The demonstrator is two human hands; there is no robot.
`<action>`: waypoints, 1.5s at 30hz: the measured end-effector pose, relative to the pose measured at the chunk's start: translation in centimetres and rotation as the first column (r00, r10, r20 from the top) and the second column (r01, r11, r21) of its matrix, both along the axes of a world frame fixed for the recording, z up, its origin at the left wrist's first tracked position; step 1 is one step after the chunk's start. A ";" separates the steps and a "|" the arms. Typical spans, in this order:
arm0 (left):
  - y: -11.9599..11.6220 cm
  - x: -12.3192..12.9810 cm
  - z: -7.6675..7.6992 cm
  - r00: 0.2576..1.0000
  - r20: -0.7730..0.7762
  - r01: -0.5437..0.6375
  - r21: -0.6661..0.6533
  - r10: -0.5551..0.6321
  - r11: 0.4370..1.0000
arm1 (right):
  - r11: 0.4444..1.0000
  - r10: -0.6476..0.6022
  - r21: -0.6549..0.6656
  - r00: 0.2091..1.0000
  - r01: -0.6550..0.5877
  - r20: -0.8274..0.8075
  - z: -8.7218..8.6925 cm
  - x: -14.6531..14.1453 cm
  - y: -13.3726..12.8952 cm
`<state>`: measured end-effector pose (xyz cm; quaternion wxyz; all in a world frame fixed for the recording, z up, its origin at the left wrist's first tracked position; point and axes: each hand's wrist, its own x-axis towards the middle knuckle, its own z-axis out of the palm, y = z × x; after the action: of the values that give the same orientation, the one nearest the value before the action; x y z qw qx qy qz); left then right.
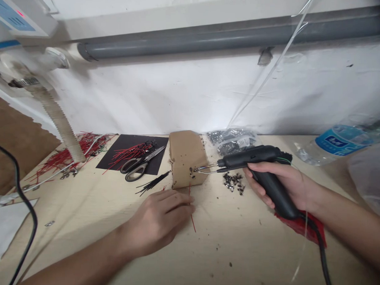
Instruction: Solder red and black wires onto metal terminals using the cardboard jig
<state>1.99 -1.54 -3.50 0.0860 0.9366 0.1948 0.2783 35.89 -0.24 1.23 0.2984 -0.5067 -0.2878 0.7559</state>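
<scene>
My right hand [291,182] is wrapped round the grip of a black soldering gun [246,158]. Its tip rests at small metal parts [192,171] on a brown cardboard block [186,149]; whether it touches them I cannot tell. In front of the block, my left hand [164,220] is closed with its fingertips pinched on a thin red wire [193,223], which points up toward the cardboard's near edge. Small dark and silver components [233,182] lie loose beneath the gun. Left of the block are several black wires or thin tubes [154,183].
Grey-handled scissors [135,168] and red wires [128,153] lie on a black sheet [108,160]. More red wires [59,157] surround a flexible hose [60,120]. A bag of components [232,139], a water bottle [336,142] and a red cloth-like piece [316,231] are to the right.
</scene>
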 end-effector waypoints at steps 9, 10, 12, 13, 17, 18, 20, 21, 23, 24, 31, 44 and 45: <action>0.0 -0.1 -0.2 1.000 0.009 0.019 -0.019 -0.019 1.000 | 1.000 -0.009 0.003 1.000 0.009 0.030 -1.6 0.5 0.7; 0.0 -0.2 -0.2 1.000 0.009 0.020 -0.020 -0.020 1.000 | 1.000 -0.012 0.006 0.999 0.012 0.030 -1.7 0.5 0.7; 0.0 -0.3 -0.2 1.000 0.006 0.023 -0.018 -0.023 1.000 | 1.000 -0.013 0.010 1.000 0.012 0.028 -1.7 0.5 0.7; 0.0 -0.3 -0.2 1.000 0.004 0.024 -0.016 -0.024 1.000 | 1.000 -0.013 0.011 1.000 0.013 0.028 -1.6 0.5 0.7; 0.1 -0.1 0.3 1.000 -0.005 0.030 0.025 -0.030 0.999 | 1.000 -0.007 0.006 1.000 0.007 0.025 -1.5 0.5 0.6; 0.1 0.0 0.4 0.999 -0.006 0.032 0.038 -0.031 0.999 | 1.000 -0.008 0.007 1.000 0.008 0.024 -1.5 0.5 0.6; 0.1 0.1 0.7 0.999 -0.005 0.034 0.055 -0.034 0.998 | 1.000 -0.010 0.009 1.000 0.010 0.022 -1.6 0.5 0.6; 0.0 0.1 0.9 0.999 -0.003 0.034 0.056 -0.034 0.998 | 1.000 -0.011 0.009 1.000 0.011 0.021 -1.6 0.5 0.6; 0.0 0.2 1.1 0.999 -0.008 0.047 0.059 -0.046 0.997 | 1.000 -0.011 0.006 1.000 0.011 0.017 -1.6 0.5 0.7; 0.0 0.2 1.2 0.998 -0.015 0.056 0.063 -0.055 0.996 | 1.000 -0.009 0.004 1.000 0.009 0.015 -1.7 0.5 0.7; -0.2 0.3 1.7 0.997 -0.057 0.057 0.145 -0.049 0.988 | 1.000 -0.004 0.015 1.000 0.004 0.000 -1.7 0.4 0.7; -0.2 0.4 1.8 0.995 -0.029 0.095 0.137 -0.092 0.986 | 1.000 0.006 0.007 1.000 -0.006 -0.001 -1.8 0.7 0.7; -0.2 0.4 1.9 0.995 -0.028 0.094 0.135 -0.091 0.986 | 1.000 0.008 0.006 1.000 -0.008 -0.001 -1.8 0.7 0.6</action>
<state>2.39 -1.72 -1.64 0.0327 0.9513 0.1327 0.2765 36.60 0.41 -0.61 0.2972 -0.5040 -0.2921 0.7565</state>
